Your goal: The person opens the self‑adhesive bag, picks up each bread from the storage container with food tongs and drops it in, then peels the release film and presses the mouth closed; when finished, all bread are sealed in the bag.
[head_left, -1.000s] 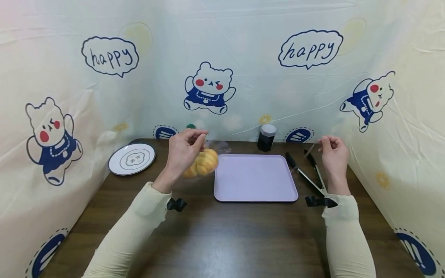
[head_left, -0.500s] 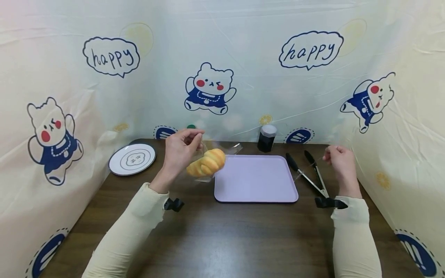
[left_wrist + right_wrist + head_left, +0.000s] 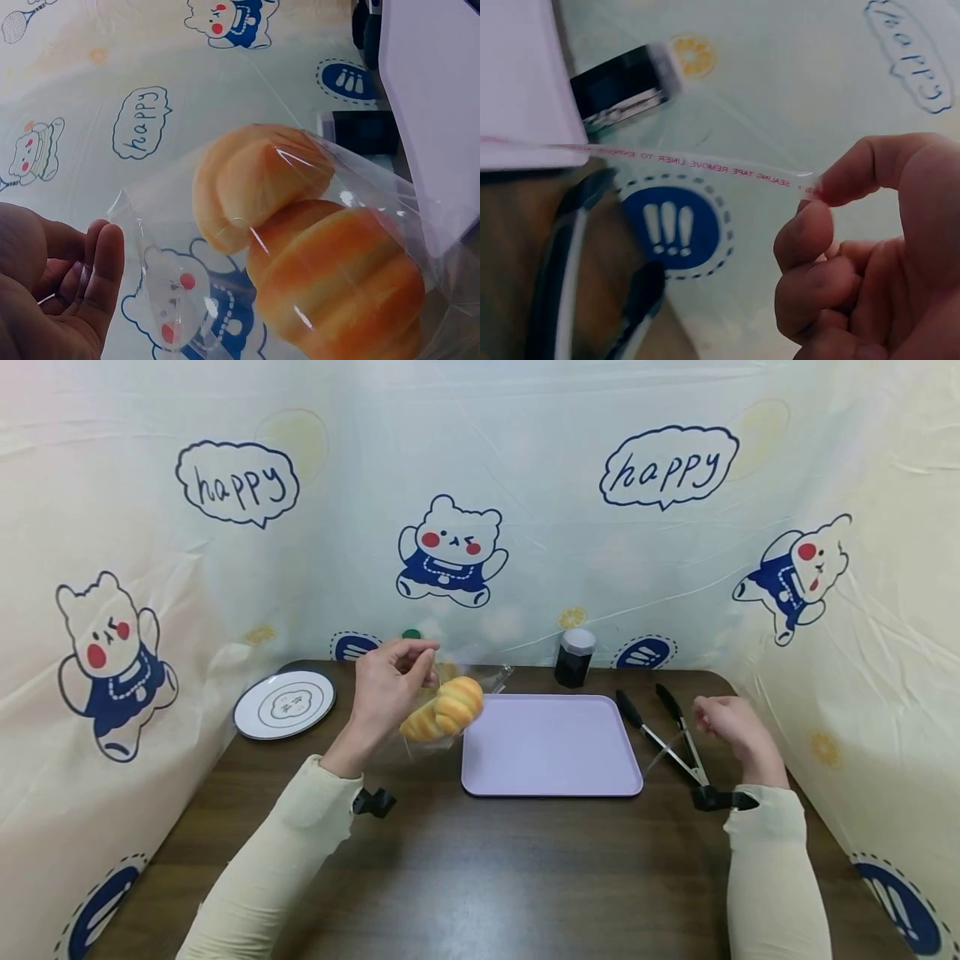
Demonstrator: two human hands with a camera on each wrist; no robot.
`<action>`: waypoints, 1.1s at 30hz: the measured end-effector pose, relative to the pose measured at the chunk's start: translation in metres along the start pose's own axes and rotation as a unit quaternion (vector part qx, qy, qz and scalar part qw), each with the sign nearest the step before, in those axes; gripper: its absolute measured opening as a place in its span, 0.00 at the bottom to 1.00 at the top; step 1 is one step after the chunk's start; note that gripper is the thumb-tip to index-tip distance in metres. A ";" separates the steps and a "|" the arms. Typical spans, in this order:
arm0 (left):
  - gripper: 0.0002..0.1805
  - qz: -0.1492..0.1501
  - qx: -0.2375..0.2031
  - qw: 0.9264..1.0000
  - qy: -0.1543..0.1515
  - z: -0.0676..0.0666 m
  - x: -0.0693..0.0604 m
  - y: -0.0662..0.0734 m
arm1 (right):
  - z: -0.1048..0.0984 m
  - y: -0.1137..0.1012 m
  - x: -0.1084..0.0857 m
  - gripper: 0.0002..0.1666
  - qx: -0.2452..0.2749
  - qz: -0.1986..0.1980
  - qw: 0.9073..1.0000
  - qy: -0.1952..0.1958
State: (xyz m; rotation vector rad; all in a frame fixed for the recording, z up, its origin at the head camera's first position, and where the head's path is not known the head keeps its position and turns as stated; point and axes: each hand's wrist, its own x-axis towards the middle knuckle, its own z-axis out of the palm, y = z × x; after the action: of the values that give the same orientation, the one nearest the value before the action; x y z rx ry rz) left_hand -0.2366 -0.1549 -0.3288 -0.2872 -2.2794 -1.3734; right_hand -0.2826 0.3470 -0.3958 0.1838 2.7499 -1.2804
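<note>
My left hand (image 3: pixel 384 692) pinches the upper edge of a clear plastic bag (image 3: pixel 169 217). Inside the bag are bread rolls (image 3: pixel 453 706), golden and ridged. The bag hangs above the table beside the left edge of a lilac tray (image 3: pixel 553 747). Off to the right, my right hand (image 3: pixel 738 731) pinches one end of a thin clear sealing-tape liner strip (image 3: pixel 705 165) between thumb and forefinger. Red lettering runs along the strip, which trails leftward; its other fingers are curled in. In the head view the strip passes over black-handled tongs (image 3: pixel 678 747).
At the back left lies a white plate (image 3: pixel 283 704) with a dark rim. A dark jar with a pale lid (image 3: pixel 575 657) stands behind the tray. Something green (image 3: pixel 412 633) shows behind my left hand. Printed cloth (image 3: pixel 555 552) encloses the table's back and sides.
The right hand has moved right and toward me with the strip. The left hand has shifted slightly left, while the bag of bread has swung a little right and shows more.
</note>
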 end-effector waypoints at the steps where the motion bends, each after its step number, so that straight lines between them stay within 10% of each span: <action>1: 0.10 -0.001 0.000 1.000 -0.001 0.000 0.000 0.000 | 0.002 0.004 0.003 0.22 -0.004 0.006 1.000 -0.002; 26: 0.08 0.003 0.005 1.000 -0.003 0.003 0.000 -0.004 | 0.009 0.039 0.018 0.24 -0.030 0.038 0.998 -0.048; 33: 0.09 0.004 -0.005 1.000 -0.006 0.003 0.000 -0.004 | 0.026 0.045 0.024 0.20 -0.068 0.027 0.997 0.005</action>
State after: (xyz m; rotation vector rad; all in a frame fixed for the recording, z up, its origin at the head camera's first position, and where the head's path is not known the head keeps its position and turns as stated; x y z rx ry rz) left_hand -0.2390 -0.1539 -0.3335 -0.3088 -2.2801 -1.3818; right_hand -0.2979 0.3572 -0.4500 0.2526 2.8076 -1.0772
